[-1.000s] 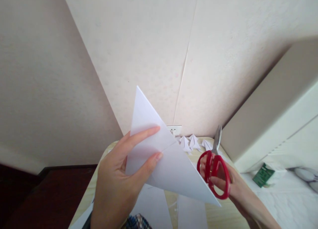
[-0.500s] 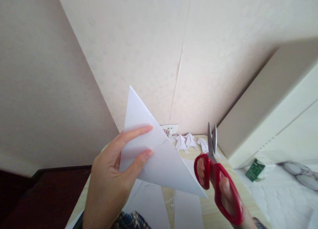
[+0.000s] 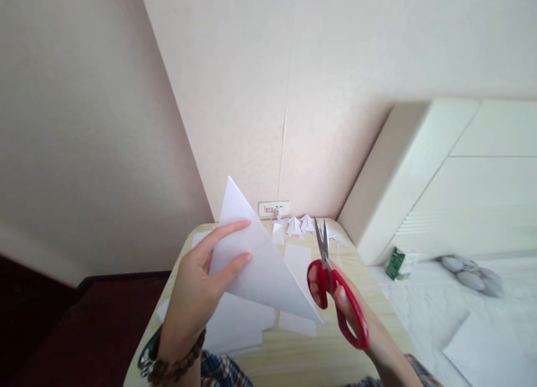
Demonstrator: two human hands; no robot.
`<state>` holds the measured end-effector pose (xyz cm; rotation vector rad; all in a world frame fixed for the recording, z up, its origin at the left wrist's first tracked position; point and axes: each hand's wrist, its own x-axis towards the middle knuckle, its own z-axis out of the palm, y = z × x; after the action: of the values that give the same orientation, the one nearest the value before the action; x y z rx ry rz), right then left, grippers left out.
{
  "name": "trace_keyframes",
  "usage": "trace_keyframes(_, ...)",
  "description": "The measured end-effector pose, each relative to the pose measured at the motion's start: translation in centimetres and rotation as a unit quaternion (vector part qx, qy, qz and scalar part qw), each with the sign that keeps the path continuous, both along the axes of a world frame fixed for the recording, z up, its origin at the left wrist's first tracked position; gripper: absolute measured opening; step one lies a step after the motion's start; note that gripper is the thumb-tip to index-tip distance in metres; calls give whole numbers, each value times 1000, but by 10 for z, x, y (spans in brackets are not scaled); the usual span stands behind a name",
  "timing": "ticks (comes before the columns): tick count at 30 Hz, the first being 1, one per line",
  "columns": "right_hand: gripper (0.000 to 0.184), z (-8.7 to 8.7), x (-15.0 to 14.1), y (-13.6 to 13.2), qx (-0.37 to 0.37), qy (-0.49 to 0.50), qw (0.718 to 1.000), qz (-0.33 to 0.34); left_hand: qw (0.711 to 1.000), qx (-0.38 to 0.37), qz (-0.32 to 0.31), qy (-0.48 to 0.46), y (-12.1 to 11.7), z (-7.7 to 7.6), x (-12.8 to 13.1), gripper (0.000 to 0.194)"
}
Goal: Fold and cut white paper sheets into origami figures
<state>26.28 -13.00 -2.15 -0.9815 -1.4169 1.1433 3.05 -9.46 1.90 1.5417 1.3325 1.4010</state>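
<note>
red-handled scissors (image 3: 328, 270), blades parted, are gripped in your right hand (image 3: 343, 298); left of them, your left hand (image 3: 201, 281) pinches the white paper triangle (image 3: 260, 264), its long tip jutting unsupported. careful: if that pinch slackens, it could swivel askew.

Home bedroom: white quilted mattress (image 3: 423, 314), pale headboard (image 3: 490, 191), wood-grain table (image 3: 302, 356) against wall (image 3: 235, 96).

Pale walls (image 3: 226, 96), dark-red floor (image 3: 121, 325); light-wood table (image 3: 293, 356)
</note>
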Motion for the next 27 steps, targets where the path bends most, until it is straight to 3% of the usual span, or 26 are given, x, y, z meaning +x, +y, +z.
trace_keyframes(5, 46, 4, -12, -29, 9, -6, 999, 43, 997, 49, -24, 47, -29, 22, -3, 33)
trace_keyframes(8, 44, -1, -19, -47, 17, -6, 999, 44, 995, 70, -29, 61, -47, 27, -2, 31)
trace_keyframes(14, 46, -7, -21, -78, 34, -11, 999, 22, 995, 56, -60, 59, -81, 17, 0, 31)
trace_keyframes(22, 37, 23, -23, -94, 42, -70, 996, -22, 991, 77, -65, 93, -91, 19, 13, 28)
trace_keyframes(27, 28, 33, -27, -100, 59, -120, 990, -31, 987, 84, -66, 121, -97, 17, 12, 24)
